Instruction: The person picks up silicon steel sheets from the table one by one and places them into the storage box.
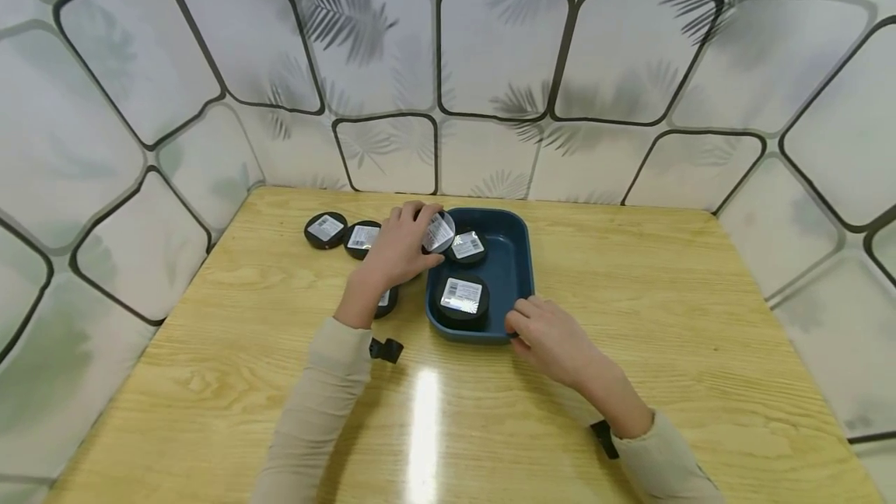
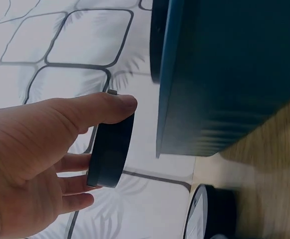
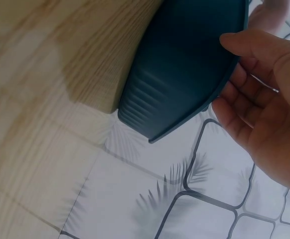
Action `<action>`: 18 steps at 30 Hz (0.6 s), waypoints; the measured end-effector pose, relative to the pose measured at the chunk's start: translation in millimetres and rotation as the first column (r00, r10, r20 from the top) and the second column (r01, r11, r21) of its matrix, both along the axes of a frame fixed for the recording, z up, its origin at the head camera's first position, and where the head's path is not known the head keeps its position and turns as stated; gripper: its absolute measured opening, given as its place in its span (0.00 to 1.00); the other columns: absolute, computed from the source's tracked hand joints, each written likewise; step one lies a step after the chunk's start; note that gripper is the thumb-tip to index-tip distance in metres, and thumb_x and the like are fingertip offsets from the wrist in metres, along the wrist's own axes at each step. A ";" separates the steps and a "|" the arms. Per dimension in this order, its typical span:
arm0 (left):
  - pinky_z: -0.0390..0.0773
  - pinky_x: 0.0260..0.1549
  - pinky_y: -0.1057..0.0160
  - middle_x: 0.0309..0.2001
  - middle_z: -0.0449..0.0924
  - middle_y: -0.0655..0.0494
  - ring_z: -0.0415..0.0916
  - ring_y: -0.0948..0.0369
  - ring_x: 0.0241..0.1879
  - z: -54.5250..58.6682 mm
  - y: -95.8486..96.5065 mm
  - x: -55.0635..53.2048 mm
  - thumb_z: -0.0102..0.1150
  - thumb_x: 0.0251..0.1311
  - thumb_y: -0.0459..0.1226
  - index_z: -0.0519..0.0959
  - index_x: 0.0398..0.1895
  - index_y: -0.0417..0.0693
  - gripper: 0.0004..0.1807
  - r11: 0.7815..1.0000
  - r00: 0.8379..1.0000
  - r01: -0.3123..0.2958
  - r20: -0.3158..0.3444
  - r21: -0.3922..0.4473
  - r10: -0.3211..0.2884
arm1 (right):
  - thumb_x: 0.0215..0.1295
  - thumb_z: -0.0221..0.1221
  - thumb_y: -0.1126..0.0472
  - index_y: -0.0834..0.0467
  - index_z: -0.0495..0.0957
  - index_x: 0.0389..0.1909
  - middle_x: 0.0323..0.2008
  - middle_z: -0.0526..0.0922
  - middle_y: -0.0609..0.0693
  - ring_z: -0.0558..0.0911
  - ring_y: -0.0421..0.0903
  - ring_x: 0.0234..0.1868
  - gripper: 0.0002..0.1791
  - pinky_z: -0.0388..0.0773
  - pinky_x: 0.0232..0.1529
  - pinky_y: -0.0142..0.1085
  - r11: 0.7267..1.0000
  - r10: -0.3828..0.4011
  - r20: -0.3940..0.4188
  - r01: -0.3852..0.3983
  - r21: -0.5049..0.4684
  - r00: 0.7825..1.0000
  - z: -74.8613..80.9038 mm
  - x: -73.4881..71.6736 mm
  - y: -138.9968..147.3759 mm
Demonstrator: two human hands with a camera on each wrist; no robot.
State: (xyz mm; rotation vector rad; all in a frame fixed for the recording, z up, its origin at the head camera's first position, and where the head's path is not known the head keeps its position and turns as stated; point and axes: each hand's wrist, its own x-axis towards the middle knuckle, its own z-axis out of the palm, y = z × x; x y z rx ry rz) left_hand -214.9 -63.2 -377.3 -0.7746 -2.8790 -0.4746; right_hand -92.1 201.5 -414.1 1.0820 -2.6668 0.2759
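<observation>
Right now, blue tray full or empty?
Neither: the blue tray is partly filled. In the head view, black discs with white labels lie along its left side; bare floor shows on the right.

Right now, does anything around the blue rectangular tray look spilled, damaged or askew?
Nothing stands out as spilled, damaged or askew. The left hand holds a round black white-labelled disc by the blue tray, which the right hand grips.

Our left grip (image 1: 400,246) holds a black, white-labelled disc (image 1: 439,232) near a blue tray (image 1: 502,259) our right grip (image 1: 553,339) pinches; similar discs (image 1: 462,296) lie label-up inside and to its left.
</observation>
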 end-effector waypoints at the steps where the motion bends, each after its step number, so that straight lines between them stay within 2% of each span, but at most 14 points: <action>1: 0.68 0.58 0.41 0.65 0.63 0.39 0.64 0.41 0.61 -0.4 2.0 -0.4 0.72 0.55 0.47 0.60 0.72 0.49 0.44 1.000 1.000 0.006 -0.001 0.007 -0.006 | 0.52 0.73 0.66 0.54 0.78 0.30 0.30 0.75 0.45 0.73 0.43 0.32 0.12 0.74 0.35 0.37 1.000 0.000 0.005 0.000 0.001 1.000 0.4 0.0 -0.1; 9: 0.66 0.61 0.41 0.67 0.61 0.39 0.62 0.41 0.64 -1.5 16.1 -3.1 0.71 0.57 0.45 0.59 0.74 0.52 0.44 0.998 0.998 0.057 0.027 0.021 -0.057 | 0.52 0.73 0.65 0.54 0.78 0.30 0.30 0.75 0.45 0.73 0.43 0.32 0.12 0.74 0.35 0.37 1.000 -0.007 0.018 0.007 0.012 1.000 1.3 0.0 -1.1; 18: 0.65 0.63 0.42 0.69 0.60 0.38 0.61 0.40 0.66 -7.2 32.0 -12.8 0.70 0.58 0.45 0.58 0.74 0.50 0.44 0.994 0.992 0.113 0.051 0.006 -0.113 | 0.52 0.73 0.65 0.53 0.78 0.30 0.30 0.75 0.44 0.73 0.42 0.33 0.12 0.75 0.36 0.37 1.000 -0.014 0.018 0.013 0.006 1.000 3.2 1.8 -0.2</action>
